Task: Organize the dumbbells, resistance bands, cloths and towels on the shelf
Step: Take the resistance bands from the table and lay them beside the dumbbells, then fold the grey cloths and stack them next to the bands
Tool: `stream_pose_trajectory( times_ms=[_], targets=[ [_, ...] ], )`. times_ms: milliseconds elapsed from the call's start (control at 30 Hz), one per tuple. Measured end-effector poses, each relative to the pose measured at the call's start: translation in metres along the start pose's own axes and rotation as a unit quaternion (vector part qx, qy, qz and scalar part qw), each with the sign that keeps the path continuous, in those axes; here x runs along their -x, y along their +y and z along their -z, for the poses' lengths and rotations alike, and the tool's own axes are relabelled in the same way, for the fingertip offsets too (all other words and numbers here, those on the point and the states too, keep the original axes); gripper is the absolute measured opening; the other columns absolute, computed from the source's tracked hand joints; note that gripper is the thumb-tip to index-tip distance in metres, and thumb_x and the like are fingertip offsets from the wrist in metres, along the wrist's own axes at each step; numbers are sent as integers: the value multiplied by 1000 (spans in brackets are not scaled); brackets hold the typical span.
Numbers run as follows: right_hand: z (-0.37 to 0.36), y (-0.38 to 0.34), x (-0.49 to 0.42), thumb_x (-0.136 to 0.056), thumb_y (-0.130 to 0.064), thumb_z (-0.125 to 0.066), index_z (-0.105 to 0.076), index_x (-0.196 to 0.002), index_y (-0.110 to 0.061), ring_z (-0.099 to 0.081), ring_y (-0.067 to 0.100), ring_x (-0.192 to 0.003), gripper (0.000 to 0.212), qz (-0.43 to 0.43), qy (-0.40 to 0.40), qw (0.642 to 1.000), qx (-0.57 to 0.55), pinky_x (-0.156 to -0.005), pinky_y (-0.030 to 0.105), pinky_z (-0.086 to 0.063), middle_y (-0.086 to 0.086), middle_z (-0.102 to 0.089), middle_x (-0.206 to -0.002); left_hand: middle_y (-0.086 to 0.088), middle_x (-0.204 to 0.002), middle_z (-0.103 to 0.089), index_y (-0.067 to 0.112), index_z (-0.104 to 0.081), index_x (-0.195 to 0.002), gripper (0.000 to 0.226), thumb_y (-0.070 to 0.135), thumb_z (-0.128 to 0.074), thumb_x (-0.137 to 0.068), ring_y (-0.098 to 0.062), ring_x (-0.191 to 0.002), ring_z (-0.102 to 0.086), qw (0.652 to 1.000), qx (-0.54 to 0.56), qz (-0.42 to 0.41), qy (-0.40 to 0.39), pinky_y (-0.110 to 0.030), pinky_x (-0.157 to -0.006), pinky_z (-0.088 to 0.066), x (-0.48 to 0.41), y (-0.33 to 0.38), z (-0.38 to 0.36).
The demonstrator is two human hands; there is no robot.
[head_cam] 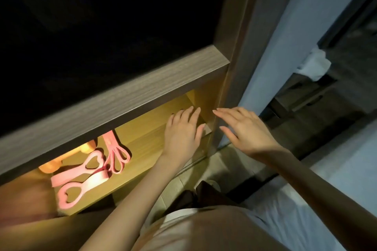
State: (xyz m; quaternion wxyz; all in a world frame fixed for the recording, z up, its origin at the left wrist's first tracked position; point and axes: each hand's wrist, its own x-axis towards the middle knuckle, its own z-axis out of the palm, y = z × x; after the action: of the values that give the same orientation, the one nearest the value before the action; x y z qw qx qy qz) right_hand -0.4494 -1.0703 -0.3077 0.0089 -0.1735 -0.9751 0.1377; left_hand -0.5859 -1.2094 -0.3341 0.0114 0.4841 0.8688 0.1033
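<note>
A lit wooden shelf (142, 138) runs under a grey wood-grain board. On its left part lie pink resistance bands: a heart-handled band (70, 191), a second heart loop (92, 162) and thin looped bands (117, 154). Behind them a pale dumbbell (51, 166) shows partly under the board. My left hand (181, 132) hovers flat, fingers straight, over the bare right part of the shelf and holds nothing. My right hand (242, 128) is spread, fingers straight, just outside the shelf's right side panel, also holding nothing.
The grey board (126, 96) overhangs the shelf, with a dark compartment above it. A vertical panel (220, 108) closes the shelf on the right. White bedding (306, 220) lies at lower right. A white cloth (315, 65) hangs by dark furniture at far right.
</note>
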Motion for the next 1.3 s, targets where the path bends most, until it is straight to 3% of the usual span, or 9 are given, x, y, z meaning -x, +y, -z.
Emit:
stream_pose_trajectory(
  times_ms=[167, 267, 400, 567, 1067, 1300],
  targets=[
    [14, 18, 45, -98, -31, -46, -37, -145, -26, -43, 21, -128, 48, -122, 46, 991, 18, -102, 38, -34, -3, -47, -144, -2, -148, -42, 21, -37, -145, 50, 42, -36, -100, -22, -135, -38, 995, 23, -91, -27, -38, -110, -30, -14, 40, -1],
    [21, 37, 69, -98, -32, -45, -37, -145, -26, -40, 19, -129, 48, -181, 60, 981, 25, -103, 37, -33, -4, -45, -145, -3, -146, -43, 17, -39, -144, 49, 39, -38, -100, -23, -131, -43, 986, 58, -151, -44, -36, -103, -38, -25, 74, 0],
    [30, 69, 94, -98, -32, -46, -36, -146, -28, -36, 15, -131, 49, -245, 74, 966, 23, -103, 34, -30, -8, -41, -147, -2, -147, -41, 19, -34, -146, 50, 39, -37, -100, -22, -132, -40, 970, 90, -211, -77, -37, -106, -34, -45, 122, -7],
    [39, 133, 116, -90, -19, -59, -51, -137, -13, -56, 28, -117, 47, -258, 140, 955, 47, -91, 45, -48, 7, -57, -135, -1, -152, -33, 21, -28, -148, 52, 39, -34, -101, -21, -137, -32, 956, 101, -252, -109, -37, -111, -27, -91, 185, -26],
    [117, 401, 92, -94, -24, -53, -45, -141, -24, -48, 23, -124, 48, -291, 113, 949, 44, -94, 40, -44, -2, -47, -144, -5, -145, -44, 15, -34, -146, 54, 40, -39, -100, -24, -130, -43, 963, 88, -245, -65, -36, -104, -39, -307, 399, -80],
    [127, 515, 57, -91, -19, -56, -49, -136, -22, -53, 27, -119, 45, -309, 107, 944, 36, -88, 44, -49, 1, -51, -141, -2, -146, -42, 17, -36, -145, 49, 37, -40, -100, -25, -129, -42, 965, 94, -222, -105, -39, -103, -40, -404, 449, -123]
  ],
)
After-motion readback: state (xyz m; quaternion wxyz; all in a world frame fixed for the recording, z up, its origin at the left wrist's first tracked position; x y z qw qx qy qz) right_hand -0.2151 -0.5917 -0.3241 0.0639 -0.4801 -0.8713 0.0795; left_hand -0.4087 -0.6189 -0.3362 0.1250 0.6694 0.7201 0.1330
